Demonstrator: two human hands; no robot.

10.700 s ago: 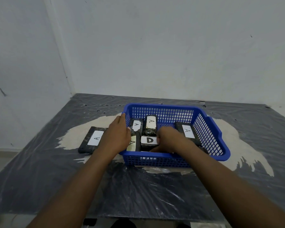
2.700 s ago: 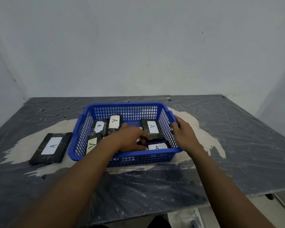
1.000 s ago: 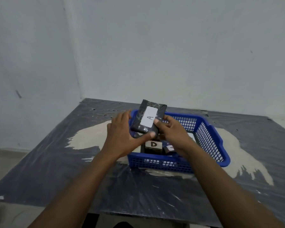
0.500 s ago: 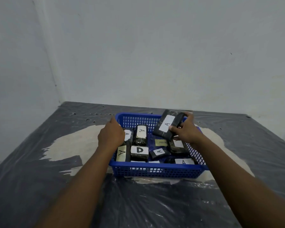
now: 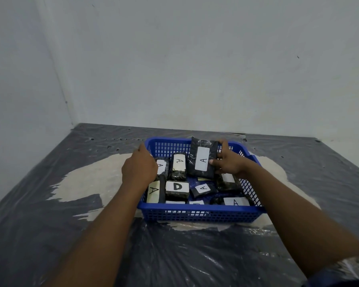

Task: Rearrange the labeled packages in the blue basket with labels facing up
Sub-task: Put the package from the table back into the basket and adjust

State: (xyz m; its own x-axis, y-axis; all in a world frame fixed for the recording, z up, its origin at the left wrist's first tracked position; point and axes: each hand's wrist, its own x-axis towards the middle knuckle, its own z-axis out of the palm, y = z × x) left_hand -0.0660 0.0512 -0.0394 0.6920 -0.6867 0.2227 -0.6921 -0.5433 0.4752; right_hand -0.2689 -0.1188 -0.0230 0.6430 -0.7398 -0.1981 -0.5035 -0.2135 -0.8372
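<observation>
— Head view: what has the right hand (image 5: 230, 162) got?
— Its grip is closed on a black package (image 5: 202, 160), label A up, over the far part of the blue basket (image 5: 199, 214).
— The left hand (image 5: 139, 168)?
— On the basket's left rim, fingers curled over it; the other packages, including the D package (image 5: 177, 189), lie inside, on the bench (image 5: 50, 224).

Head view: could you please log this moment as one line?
right hand: holds large A package over blue basket | left hand: on left rim | label up

Black packages (image 5: 202, 160) — labels up — blue basket (image 5: 197, 214)
</observation>
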